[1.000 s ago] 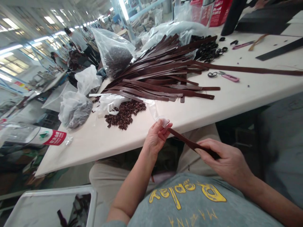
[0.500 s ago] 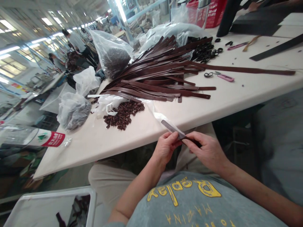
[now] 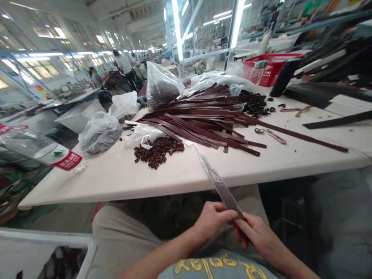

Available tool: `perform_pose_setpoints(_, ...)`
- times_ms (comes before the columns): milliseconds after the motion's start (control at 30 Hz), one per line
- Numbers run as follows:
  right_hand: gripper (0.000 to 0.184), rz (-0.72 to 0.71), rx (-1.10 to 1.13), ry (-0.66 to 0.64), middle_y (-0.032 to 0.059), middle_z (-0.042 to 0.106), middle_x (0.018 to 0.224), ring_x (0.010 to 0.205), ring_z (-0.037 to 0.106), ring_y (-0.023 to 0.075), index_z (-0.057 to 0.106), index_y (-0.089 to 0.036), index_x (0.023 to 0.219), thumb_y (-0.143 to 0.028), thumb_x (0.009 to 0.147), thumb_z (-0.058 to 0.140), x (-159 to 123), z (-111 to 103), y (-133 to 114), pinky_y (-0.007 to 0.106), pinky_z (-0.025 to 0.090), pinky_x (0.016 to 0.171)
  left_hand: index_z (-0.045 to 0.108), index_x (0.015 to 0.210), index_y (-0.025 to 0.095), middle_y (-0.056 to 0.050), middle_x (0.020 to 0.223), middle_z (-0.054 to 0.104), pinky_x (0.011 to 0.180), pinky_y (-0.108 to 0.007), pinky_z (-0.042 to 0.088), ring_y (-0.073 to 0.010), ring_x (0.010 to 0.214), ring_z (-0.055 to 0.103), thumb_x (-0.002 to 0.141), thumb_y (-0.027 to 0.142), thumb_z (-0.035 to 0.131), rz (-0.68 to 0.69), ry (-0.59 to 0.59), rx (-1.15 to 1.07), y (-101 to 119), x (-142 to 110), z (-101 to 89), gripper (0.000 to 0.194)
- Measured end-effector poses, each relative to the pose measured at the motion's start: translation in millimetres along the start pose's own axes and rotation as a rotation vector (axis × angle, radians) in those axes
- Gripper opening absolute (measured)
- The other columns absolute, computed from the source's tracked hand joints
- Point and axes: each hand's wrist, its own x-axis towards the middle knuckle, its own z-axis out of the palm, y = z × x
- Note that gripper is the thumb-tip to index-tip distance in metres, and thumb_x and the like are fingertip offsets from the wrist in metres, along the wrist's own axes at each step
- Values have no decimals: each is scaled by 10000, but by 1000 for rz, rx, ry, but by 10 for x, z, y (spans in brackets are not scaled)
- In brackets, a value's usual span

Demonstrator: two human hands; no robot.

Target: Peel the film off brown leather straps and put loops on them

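Over the near table edge, a leather strap (image 3: pixel 229 201) lies inside a narrow clear plastic sleeve (image 3: pixel 207 164), its far end resting toward the tabletop. My left hand (image 3: pixel 215 219) is closed around the sleeved strap, thumb on top. Just below it, close to my body, my right hand (image 3: pixel 257 230) pinches the dark lower part of the same strap. The fingers of both hands nearly touch. Beyond them, a large fanned bundle of dark brown straps (image 3: pixel 200 116) lies on the table, and small brown loops (image 3: pixel 159 151) are heaped left of the sleeve.
Thread snips (image 3: pixel 276 136) and black loops (image 3: pixel 255 104) are on the right side of the table (image 3: pixel 116 182). Plastic bags (image 3: pixel 100 131) and a tilted clear bottle (image 3: pixel 43 151) stand at left. A red basket (image 3: pixel 273 69) is behind; a white tray (image 3: pixel 90 248) sits low left.
Both hands have drawn down toward my body along the strap. More of the strap now shows inside the sleeve above my left hand. The camera view has tilted up and levelled.
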Motion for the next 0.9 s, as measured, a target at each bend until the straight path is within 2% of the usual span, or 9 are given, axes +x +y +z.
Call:
perform_pose_setpoints(67, 534, 1, 5, -18, 4, 626, 627, 508, 562, 158, 609, -169, 853, -667, 916, 426, 20, 31, 8, 278, 416, 521, 768, 755, 92, -39, 670, 675, 644, -248, 423, -119, 619, 548, 652, 367, 843, -5, -14, -89, -24, -3, 20, 303)
perform_pose_setpoints(167, 566, 41, -2, -73, 3, 624, 611, 522, 564, 163, 629, -166, 885, -695, 901, 426, -31, 58, 117, 276, 412, 526, 773, 935, 118, -87, 887, 730, 723, -269, 480, -149, 734, 616, 635, 432, 855, 24, 106, -341, 100, 60, -68, 442)
perform_pose_setpoints(267, 592, 58, -42, -71, 7, 626, 589, 537, 573, 173, 644, -174, 867, -723, 883, 424, -54, 90, 207, 279, 418, 535, 774, 873, 96, -107, 863, 729, 744, -272, 493, -152, 737, 627, 607, 457, 866, 24, 189, -400, 141, 86, -128, 457)
perform_pose_setpoints(467, 542, -60, -72, 55, 11, 629, 592, 491, 574, 164, 610, -191, 785, -675, 915, 402, 91, 174, 132, 279, 443, 524, 778, 863, 63, -39, 573, 635, 567, -249, 420, -118, 506, 537, 670, 377, 822, -28, -54, -211, -69, -109, -8, 371)
perform_pose_setpoints(600, 534, -85, -183, -39, 12, 643, 583, 512, 591, 175, 646, -202, 843, -658, 924, 378, 61, 199, 265, 279, 449, 528, 773, 955, 101, -115, 931, 730, 693, -267, 488, -168, 740, 640, 633, 412, 855, 44, 90, -337, 127, -75, -134, 455)
perform_pose_setpoints(667, 528, -72, -239, -41, 15, 652, 583, 544, 606, 182, 661, -209, 831, -646, 926, 379, 32, 204, 307, 280, 456, 549, 771, 933, 103, -137, 1002, 722, 730, -284, 504, -192, 812, 653, 652, 460, 839, 82, 161, -407, 187, -43, -196, 459)
perform_pose_setpoints(733, 523, -61, -231, -13, 14, 655, 590, 544, 609, 179, 659, -209, 842, -636, 933, 371, 31, 210, 258, 279, 463, 552, 773, 905, 90, -113, 864, 717, 691, -270, 492, -167, 730, 632, 656, 446, 838, 74, 139, -363, 146, -59, -198, 439)
perform_pose_setpoints(833, 524, -104, -201, 16, 19, 652, 615, 523, 607, 170, 640, -195, 851, -635, 938, 369, 86, 217, 87, 274, 473, 536, 777, 919, 81, -32, 618, 627, 572, -240, 423, -112, 548, 534, 682, 403, 816, 23, -5, -232, 21, -150, -137, 402)
perform_pose_setpoints(900, 531, -160, -216, -8, 21, 649, 620, 514, 607, 164, 645, -187, 864, -634, 941, 369, 130, 214, 28, 270, 476, 531, 778, 932, 85, -39, 649, 646, 560, -236, 415, -108, 547, 530, 663, 372, 831, 28, -26, -213, 37, -185, -139, 397)
